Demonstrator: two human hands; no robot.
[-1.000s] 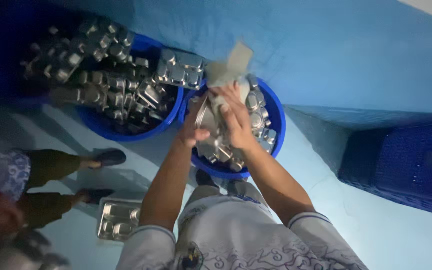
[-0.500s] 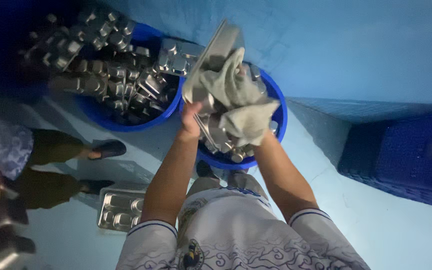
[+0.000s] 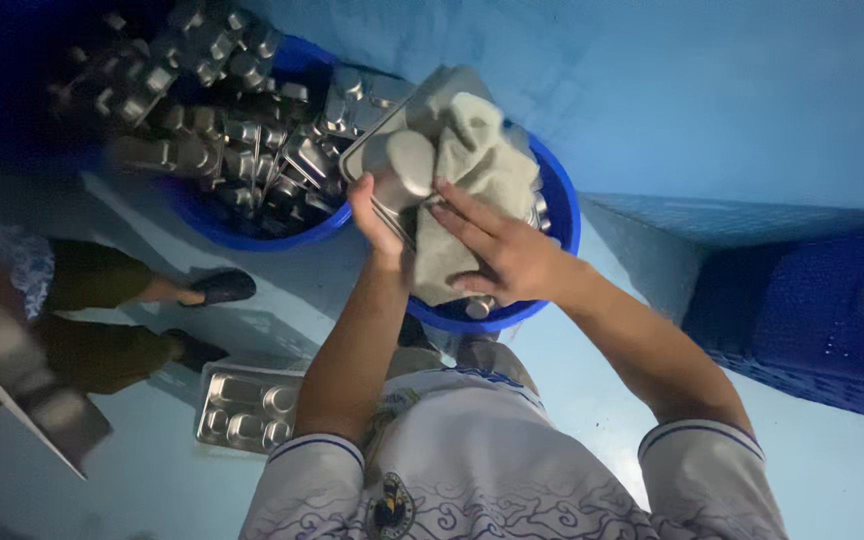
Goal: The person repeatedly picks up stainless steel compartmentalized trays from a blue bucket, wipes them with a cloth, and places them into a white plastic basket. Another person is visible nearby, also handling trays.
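My left hand (image 3: 372, 215) grips the lower edge of a steel compartment tray (image 3: 397, 150), held tilted above a blue plastic tub (image 3: 562, 215). My right hand (image 3: 502, 250) presses a grey-beige cloth (image 3: 477, 160) against the tray's face, fingers spread over the cloth. More steel trays lie inside the tub, mostly hidden behind the cloth and my hands.
A second blue tub (image 3: 202, 210) piled with several steel trays stands at the left. One steel tray (image 3: 247, 405) lies on the floor by my legs. Another person's feet in dark shoes (image 3: 217, 288) are at the left. A dark blue crate (image 3: 812, 320) stands at the right.
The tray came up out of the tub in my left hand. My right hand brought the cloth onto it and has slid down over its face.
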